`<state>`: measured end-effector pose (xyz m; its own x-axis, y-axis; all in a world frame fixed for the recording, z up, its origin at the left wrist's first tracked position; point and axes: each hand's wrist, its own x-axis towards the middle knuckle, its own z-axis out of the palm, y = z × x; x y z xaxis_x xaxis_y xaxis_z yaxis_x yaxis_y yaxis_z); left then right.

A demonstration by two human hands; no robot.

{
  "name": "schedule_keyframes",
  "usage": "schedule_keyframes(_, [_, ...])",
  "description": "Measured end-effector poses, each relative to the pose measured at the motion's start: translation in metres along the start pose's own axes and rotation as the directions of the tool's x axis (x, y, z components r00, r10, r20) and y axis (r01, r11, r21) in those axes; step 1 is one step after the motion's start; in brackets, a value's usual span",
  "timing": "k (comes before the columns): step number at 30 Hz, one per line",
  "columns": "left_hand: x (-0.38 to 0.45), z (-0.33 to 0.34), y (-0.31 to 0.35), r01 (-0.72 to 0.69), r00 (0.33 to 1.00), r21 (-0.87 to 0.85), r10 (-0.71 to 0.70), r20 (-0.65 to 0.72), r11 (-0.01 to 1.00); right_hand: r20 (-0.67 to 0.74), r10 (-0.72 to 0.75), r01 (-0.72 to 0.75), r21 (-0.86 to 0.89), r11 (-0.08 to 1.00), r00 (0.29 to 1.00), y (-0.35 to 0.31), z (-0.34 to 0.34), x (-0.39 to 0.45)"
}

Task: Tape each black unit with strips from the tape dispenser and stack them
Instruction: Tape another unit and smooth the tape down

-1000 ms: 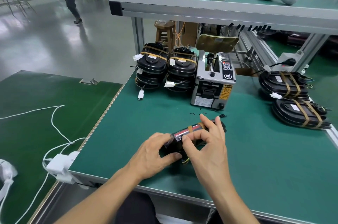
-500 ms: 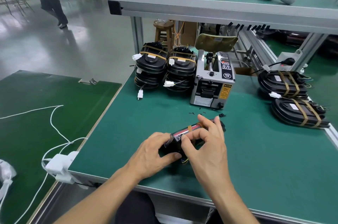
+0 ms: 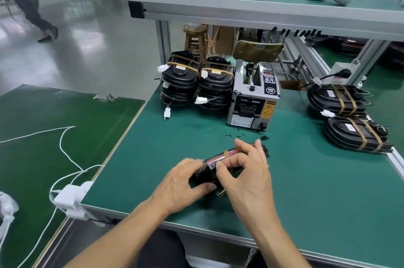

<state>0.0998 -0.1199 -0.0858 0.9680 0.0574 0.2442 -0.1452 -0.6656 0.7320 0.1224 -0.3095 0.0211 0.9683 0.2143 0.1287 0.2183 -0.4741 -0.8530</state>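
A black unit stands on edge on the green table in front of me, with a tan tape strip across its upper edge. My left hand grips its near end, fingers curled round the black body. My right hand holds the far side, thumb and fingers pressing on the top edge near the tape. The silver tape dispenser stands behind. Two stacks of taped black units sit left of it; two more taped units lie at the right.
Small black scraps lie before the dispenser. A white power strip with cables hangs at the table's left corner. A raised shelf spans the back with white objects on it. A person walks at the far left.
My hands and the unit have barely shifted; my right fingers moved slightly along the top edge. The person in the background walked further left.
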Motion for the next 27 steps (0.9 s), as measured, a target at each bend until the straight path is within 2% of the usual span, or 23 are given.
schedule_keyframes(20, [0.001,0.0,0.002,-0.047,0.999,-0.019,0.047,-0.015,0.999,0.019,-0.011,0.01,0.051,0.999,1.0,0.006,-0.006,0.007])
schedule_keyframes(24, [0.0,-0.001,0.002,-0.047,0.999,-0.025,0.047,-0.013,0.999,-0.018,0.024,-0.02,0.178,0.984,1.0,0.01,-0.009,0.011])
schedule_keyframes(27, [0.001,-0.001,0.003,-0.057,0.998,-0.022,0.056,-0.013,0.998,-0.081,0.032,-0.014,0.206,0.978,0.996,0.011,-0.007,0.01])
